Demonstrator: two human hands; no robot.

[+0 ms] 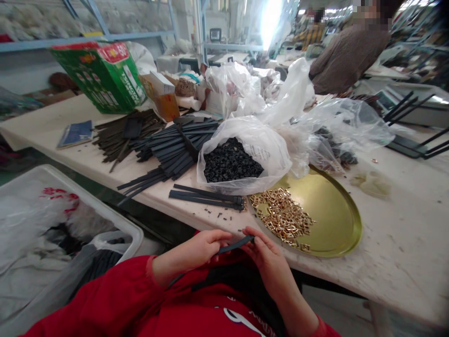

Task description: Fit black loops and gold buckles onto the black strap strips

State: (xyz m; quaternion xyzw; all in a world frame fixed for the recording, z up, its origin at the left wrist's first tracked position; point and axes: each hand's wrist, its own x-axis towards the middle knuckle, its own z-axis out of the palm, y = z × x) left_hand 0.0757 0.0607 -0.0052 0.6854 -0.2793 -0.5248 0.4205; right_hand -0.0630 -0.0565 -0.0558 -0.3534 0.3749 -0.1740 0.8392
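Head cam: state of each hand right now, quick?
Left hand: closed on a dark strap, pinching it.
Right hand: fingers closed at the same strap's end; whether a small part is there too can't be told.

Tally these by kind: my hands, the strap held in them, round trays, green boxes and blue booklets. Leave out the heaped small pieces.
Hands: 2 (left hand, right hand)
Held strap: 1
Round tray: 1
Green box: 1
Blue booklet: 1
Total: 6
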